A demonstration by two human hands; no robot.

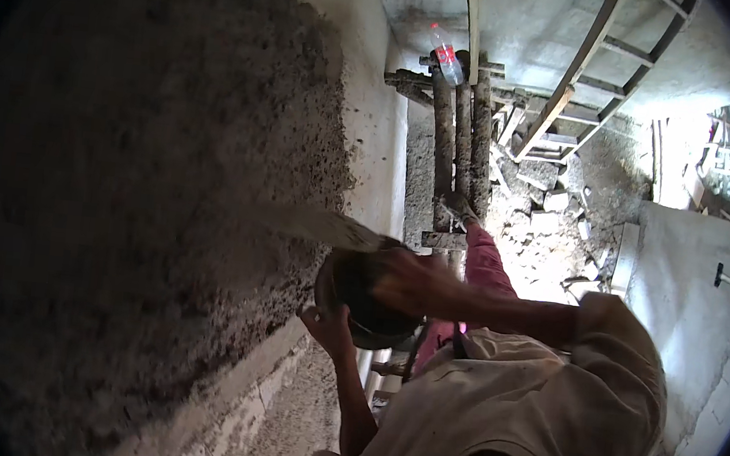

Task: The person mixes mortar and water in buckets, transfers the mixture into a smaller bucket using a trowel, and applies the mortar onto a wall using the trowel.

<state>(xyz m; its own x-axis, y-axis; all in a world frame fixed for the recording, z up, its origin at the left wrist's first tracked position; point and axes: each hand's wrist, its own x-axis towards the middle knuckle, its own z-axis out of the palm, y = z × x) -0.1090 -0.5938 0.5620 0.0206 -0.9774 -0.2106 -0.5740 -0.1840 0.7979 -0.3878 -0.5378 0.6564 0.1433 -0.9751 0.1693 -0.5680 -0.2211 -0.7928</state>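
My left hand (328, 326) grips the rim of a dark bucket (349, 311), held beside a wall with a rough, dark coat of mortar (216, 123). My right hand (399, 281) is over the bucket, smeared by motion, so what its fingers hold is unclear. A pale blurred streak (312, 224) runs from near that hand toward the wall; whether it is mortar or a tool I cannot make out.
My foot (456, 209) rests on a rough pole platform (442, 129) with a plastic bottle (445, 57) at its far end. Wooden ladders (602, 84) lean at the upper right. Rubble (548, 221) lies below. A pale wall (688, 289) stands at the right.
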